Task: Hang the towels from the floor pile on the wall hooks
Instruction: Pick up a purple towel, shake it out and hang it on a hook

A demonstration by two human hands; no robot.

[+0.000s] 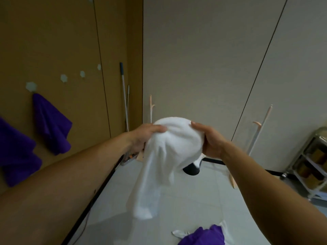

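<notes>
A white towel [169, 149] hangs bunched between both hands at chest height, its tail drooping toward the floor. My left hand [143, 137] grips its left side and my right hand [210, 138] grips its right side. On the brown wall at left, a purple towel [51, 124] hangs from a pale flower-shaped hook [31, 86]; a second purple towel [16, 152] hangs nearer me. Three bare hooks [64, 78] run up to the right. The floor pile [203, 235] of purple and white towels lies at the bottom edge.
A mop handle [124, 96] leans in the corner. Two pale coat stands [260, 128] rise by the white wall. A metal shelf trolley [311, 165] stands at right. A black object [192, 169] sits on the tiled floor behind the towel.
</notes>
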